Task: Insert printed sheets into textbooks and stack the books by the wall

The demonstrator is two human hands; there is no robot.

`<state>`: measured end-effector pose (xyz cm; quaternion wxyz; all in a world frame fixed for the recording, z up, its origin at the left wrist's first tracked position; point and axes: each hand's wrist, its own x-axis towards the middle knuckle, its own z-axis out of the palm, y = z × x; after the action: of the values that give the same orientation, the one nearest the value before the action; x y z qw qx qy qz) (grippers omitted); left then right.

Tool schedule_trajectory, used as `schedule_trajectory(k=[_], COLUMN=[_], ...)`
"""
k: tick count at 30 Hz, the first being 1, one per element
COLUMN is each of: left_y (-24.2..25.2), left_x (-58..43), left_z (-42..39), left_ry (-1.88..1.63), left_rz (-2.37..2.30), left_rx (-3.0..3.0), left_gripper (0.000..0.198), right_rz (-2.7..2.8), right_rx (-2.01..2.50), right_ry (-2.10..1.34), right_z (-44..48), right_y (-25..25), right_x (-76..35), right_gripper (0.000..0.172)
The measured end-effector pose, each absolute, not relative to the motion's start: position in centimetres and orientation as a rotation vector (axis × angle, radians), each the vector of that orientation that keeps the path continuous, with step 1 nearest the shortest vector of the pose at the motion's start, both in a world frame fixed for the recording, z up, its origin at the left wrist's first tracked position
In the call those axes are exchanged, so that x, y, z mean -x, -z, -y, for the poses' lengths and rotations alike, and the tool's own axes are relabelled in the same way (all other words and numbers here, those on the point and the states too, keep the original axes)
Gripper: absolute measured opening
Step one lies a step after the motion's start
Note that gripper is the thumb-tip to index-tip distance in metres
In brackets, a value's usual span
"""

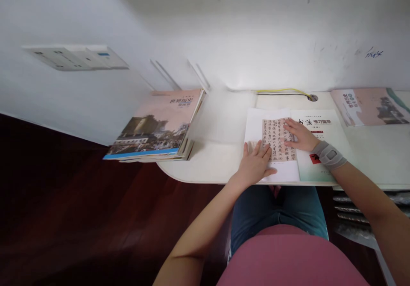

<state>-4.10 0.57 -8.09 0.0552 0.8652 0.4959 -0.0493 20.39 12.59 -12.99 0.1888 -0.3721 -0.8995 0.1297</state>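
Note:
A calligraphy workbook lies at the table's front edge, its pale green-tinted cover (315, 149) on the right. To the left of that cover is a white sheet (253, 128) with a tan panel of brush-written characters (278, 143); I cannot tell whether it is a flap or a separate piece. My left hand (255, 165) lies flat on the sheet's lower left, fingers spread. My right hand (300, 135), with a grey band (329, 155) on the wrist, is open across the seam, its fingertips on the panel. Part of the cover is hidden beneath it.
A stack of history books (156, 125) overhangs the table's left end. At the back right lies another pink book (370, 106). A yellow cable (282, 90) runs to a round hole (313, 98). Wall sockets (77, 58) are at left. Several wrapped items (352, 209) sit below the table.

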Motion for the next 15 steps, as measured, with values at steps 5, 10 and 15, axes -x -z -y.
schedule_trajectory(k=[5, 10, 15], left_y=[7.6, 8.0, 8.7], left_x=[4.3, 2.7, 2.0], left_z=[-0.7, -0.7, -0.8], left_ry=[0.170, 0.058, 0.081], left_rz=[-1.602, -1.614, -1.573], left_rx=[-2.588, -2.586, -2.580], left_gripper=[0.061, 0.069, 0.071], right_rz=[2.582, 2.644, 2.684], right_rx=[1.144, 1.205, 1.194], right_ry=[-0.261, -0.208, -0.176], right_z=[-12.1, -11.6, -11.5], right_y=[12.6, 12.0, 11.9], right_x=[-19.8, -19.4, -19.4], right_gripper=[0.084, 0.084, 0.085])
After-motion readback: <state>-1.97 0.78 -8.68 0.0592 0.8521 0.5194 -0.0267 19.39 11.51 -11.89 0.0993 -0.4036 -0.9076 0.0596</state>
